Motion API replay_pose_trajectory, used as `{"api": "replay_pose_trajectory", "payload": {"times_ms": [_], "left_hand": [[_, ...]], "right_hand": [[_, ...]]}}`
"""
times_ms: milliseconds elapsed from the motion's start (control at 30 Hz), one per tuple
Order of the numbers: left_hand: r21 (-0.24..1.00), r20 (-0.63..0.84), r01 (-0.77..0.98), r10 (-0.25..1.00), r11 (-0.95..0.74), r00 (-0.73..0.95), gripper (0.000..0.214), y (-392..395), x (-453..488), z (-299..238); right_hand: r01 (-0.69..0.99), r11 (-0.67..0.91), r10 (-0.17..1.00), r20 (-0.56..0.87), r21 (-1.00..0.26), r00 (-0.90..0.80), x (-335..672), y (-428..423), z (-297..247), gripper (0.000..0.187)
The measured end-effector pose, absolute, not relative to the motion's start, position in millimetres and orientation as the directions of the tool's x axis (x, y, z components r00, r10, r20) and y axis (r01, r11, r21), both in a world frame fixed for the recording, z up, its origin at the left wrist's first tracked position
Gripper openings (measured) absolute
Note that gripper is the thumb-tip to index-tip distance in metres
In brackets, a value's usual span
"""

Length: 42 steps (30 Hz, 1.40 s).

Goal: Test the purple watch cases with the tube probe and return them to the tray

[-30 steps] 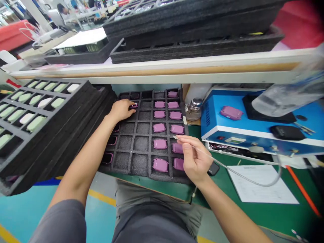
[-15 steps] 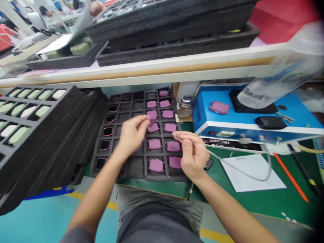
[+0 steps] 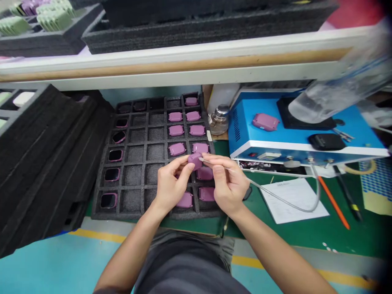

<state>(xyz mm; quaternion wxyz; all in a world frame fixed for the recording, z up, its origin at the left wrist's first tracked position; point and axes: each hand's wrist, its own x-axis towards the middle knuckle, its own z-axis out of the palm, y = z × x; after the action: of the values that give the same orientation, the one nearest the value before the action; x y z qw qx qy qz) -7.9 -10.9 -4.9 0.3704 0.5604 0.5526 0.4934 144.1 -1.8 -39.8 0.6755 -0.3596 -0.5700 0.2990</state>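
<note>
My left hand (image 3: 171, 183) is closed on a small purple watch-like case (image 3: 195, 160), held above a black foam tray (image 3: 139, 163). My right hand (image 3: 228, 181) pinches a thin nozzle tip (image 3: 204, 159) on a clear tube (image 3: 284, 204), and the tip touches the purple case. The tray's right columns hold several purple cases (image 3: 176, 130); its left column holds dark-faced ones (image 3: 115, 155). The middle cells are bare foam.
A blue machine (image 3: 300, 130) stands at right with a purple case (image 3: 265, 121) and a black pad on top. A small metal-capped bottle (image 3: 218, 120) sits beside it. Stacked black foam trays (image 3: 45, 163) fill the left. A paper sheet (image 3: 294, 200) and an orange pen (image 3: 333, 202) lie on the green mat.
My left hand lifted a purple case from the tray's upper left and carried it right to my right hand, where the nozzle tip now meets it. The view tilted down.
</note>
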Motion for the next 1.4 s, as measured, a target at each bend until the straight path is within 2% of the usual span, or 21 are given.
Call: {"api": "replay_pose_trajectory", "payload": {"times_ms": [467,1400], "left_hand": [[0.957,0.15,0.264,0.985,-0.122,-0.088,0.023,-12.5,-6.8,-3.1],[0.96,0.157,0.245,0.984,-0.133,-0.082,0.023,-13.7,-7.2,-6.7]], "right_hand": [[0.008,0.532,0.838,0.528,-0.847,0.139,145.5,-2.7,-43.7,0.015],[0.04,0.539,0.83,0.538,-0.842,0.147,145.1,-3.0,-41.2,0.016]]}}
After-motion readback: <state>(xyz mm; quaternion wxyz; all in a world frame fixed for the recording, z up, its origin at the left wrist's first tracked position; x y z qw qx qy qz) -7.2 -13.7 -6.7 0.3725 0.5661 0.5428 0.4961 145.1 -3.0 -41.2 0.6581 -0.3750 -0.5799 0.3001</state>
